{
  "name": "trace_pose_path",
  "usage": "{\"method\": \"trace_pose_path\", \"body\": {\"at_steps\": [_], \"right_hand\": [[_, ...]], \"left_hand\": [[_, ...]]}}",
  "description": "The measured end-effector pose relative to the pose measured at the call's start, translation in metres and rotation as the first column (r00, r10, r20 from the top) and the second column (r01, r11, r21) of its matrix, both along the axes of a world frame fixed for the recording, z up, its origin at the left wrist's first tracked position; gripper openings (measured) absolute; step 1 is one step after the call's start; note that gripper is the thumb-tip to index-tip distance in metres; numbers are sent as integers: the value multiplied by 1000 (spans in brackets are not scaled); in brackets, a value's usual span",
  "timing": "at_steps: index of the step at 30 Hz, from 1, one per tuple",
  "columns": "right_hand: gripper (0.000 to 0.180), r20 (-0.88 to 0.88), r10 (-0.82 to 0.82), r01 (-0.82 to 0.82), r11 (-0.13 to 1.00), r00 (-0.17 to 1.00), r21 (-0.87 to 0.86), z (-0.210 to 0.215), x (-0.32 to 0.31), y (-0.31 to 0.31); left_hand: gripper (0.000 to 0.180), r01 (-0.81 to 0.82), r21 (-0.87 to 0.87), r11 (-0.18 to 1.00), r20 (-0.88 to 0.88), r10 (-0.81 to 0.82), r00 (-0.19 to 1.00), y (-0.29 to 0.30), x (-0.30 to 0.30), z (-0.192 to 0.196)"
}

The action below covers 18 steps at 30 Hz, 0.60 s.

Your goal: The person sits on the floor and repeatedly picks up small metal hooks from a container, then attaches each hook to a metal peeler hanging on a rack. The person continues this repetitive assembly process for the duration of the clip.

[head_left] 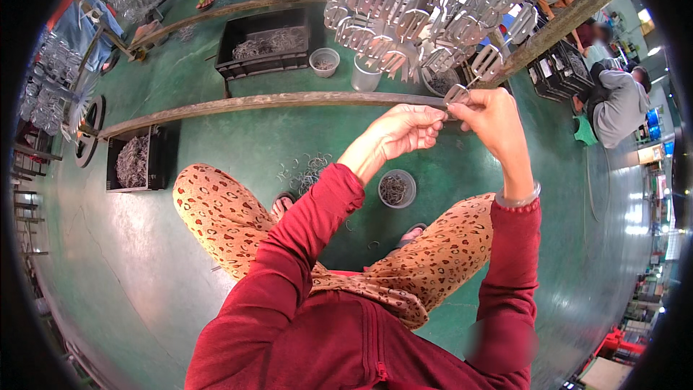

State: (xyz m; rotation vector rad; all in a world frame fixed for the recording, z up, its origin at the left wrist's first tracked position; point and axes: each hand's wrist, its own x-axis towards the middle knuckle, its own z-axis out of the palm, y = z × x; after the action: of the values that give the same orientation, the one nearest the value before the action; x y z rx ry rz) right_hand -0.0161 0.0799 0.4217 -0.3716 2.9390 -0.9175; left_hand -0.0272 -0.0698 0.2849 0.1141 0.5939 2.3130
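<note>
Both my hands are raised in front of me, close together near the wooden rail. My right hand [492, 119] pinches a small slotted metal piece [456, 93] between thumb and fingers. Just left of it, my left hand [410, 131] has its fingertips pressed together, almost touching the right thumb; whatever they hold is too small to make out. Above hangs a dense cluster of shiny slotted metal pieces [404, 11], rounded and flat. A white tub [397, 188] of small thin metal parts stands on the floor below my hands, between my feet.
A wooden rail [274, 102] crosses in front of me. Beyond it are a black crate [263, 42], a small white bucket [324, 62] and a translucent container [365, 76]. Another crate [133, 161] of metal parts stands left. Loose curved pieces [307, 171] lie on the floor. A person in grey [621, 101] sits at right.
</note>
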Motion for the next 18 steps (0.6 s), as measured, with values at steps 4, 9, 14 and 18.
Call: {"method": "trace_pose_path", "body": {"at_steps": [4,9,14,18], "right_hand": [[19,118,-9,5,999,993,34,9,-16,-13],[16,120,-38,44,998,992,-47,-2,-38,-28],[17,30,-99,99,995,995,-4,-8,-58,-45],[16,-5,-122,122,992,993,33,-8,-69,-56]], "left_hand": [[21,-29,-44,999,-64,26,998,-9,-9,-10],[54,-152,-144,978,-66,143,987,-39,-15,-24],[61,-213,20,977,-50,213,976,-65,-58,-37],[45,-223,59,973,-32,225,974,-68,-79,-35]]}}
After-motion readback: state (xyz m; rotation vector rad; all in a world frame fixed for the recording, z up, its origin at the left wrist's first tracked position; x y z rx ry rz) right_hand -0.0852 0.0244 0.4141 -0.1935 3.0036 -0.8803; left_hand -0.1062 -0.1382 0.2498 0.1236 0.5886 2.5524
